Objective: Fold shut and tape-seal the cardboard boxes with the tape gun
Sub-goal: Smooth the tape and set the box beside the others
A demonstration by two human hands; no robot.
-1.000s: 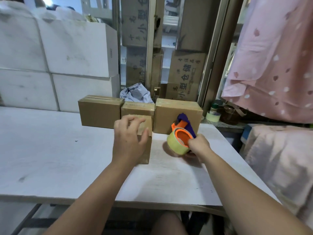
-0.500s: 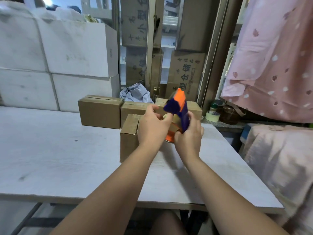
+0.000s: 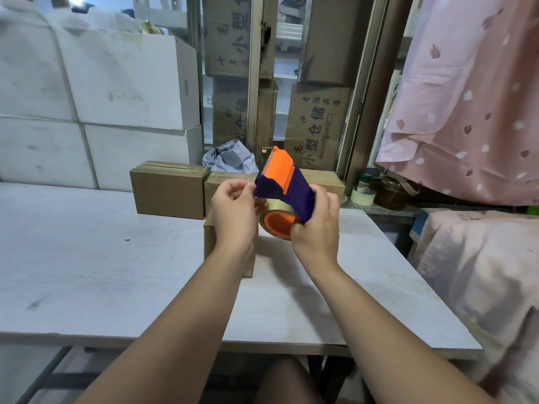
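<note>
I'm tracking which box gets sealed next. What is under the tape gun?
A small cardboard box stands on the table beneath the tape gun. The left hand and forearm cover most of it, so its top flaps cannot be seen.

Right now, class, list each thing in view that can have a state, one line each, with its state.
Tape gun: held above the table, roll loaded.
Right hand: grips tape gun.
Left hand: pinches at tape gun's front.
Near box: stands on table, top hidden by hands.
Back-left box: flaps folded shut.
</note>
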